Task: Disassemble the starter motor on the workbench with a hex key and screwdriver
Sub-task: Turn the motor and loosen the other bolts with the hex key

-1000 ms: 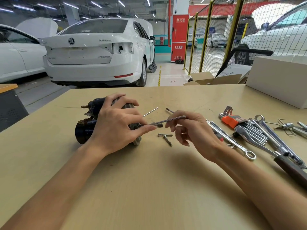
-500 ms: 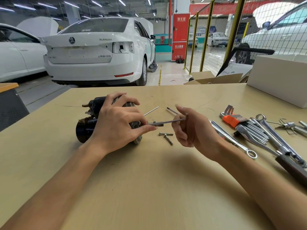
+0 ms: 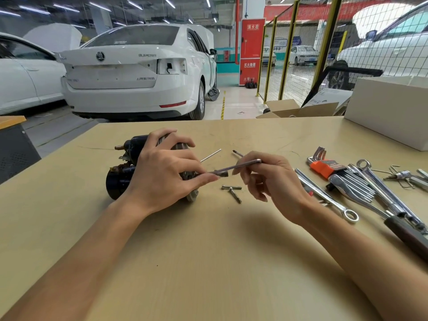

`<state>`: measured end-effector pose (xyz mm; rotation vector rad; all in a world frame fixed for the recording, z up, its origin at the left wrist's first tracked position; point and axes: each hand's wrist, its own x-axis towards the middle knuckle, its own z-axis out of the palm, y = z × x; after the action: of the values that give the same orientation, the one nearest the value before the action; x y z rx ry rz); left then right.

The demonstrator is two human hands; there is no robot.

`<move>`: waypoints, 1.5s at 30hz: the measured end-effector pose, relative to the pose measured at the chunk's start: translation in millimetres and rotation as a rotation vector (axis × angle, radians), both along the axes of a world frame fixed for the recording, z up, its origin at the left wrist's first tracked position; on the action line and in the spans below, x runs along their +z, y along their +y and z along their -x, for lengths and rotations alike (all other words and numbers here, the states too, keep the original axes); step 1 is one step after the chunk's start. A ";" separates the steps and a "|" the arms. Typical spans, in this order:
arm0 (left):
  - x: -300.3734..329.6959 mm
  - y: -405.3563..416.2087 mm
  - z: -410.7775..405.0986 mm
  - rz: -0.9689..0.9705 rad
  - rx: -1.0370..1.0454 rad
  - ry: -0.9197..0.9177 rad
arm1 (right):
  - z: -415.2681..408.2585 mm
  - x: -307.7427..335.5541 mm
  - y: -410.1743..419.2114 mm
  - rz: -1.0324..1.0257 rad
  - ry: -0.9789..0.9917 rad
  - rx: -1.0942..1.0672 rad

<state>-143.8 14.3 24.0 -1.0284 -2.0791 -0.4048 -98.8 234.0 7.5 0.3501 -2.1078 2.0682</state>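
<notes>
A dark starter motor (image 3: pixel 120 179) lies on its side on the tan workbench (image 3: pixel 208 262). My left hand (image 3: pixel 162 177) grips the motor from above, its thumb reaching to the motor's right end. My right hand (image 3: pixel 271 181) pinches the bent end of a silver hex key (image 3: pixel 236 167), whose tip points into the motor's end by my left thumb. Two loose bolts (image 3: pixel 232 191) lie on the bench just below the key. A long thin bolt (image 3: pixel 210 155) and a screwdriver tip (image 3: pixel 237 153) lie behind my hands.
At the right lie a hex key set in an orange holder (image 3: pixel 324 166), several spanners (image 3: pixel 324 193), a ratchet with a dark handle (image 3: pixel 405 232) and small bits (image 3: pixel 403 176). A white box (image 3: pixel 389 110) stands at the back right. White cars are parked beyond the bench.
My right hand turned the hex key: it dipped and rotated half a second ago, and now it is back up with the fingers spread under the key's bent end. My left hand stayed on the motor.
</notes>
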 end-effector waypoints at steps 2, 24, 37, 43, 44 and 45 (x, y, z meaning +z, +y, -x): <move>-0.2 -0.5 0.7 0.001 -0.004 0.005 | 0.4 0.2 -1.8 0.013 -0.038 -0.047; -2.4 1.5 1.7 0.025 0.051 0.039 | 4.9 -4.4 -1.0 0.085 0.001 0.093; -3.5 1.7 2.9 0.010 0.061 0.045 | 2.8 -2.5 2.0 0.043 0.038 0.066; -2.9 2.2 1.7 0.009 0.050 0.039 | 3.9 -3.1 0.2 0.012 -0.023 -0.026; -2.5 2.3 1.2 0.005 0.044 0.030 | 3.9 -3.9 0.1 -0.001 -0.028 -0.027; -2.2 2.4 1.0 0.000 0.038 0.023 | 3.8 -4.4 0.0 -0.010 -0.028 -0.028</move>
<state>-144.7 16.7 21.8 -0.9877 -2.0746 -0.3723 -102.6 233.9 3.1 0.2931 -2.1277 2.0595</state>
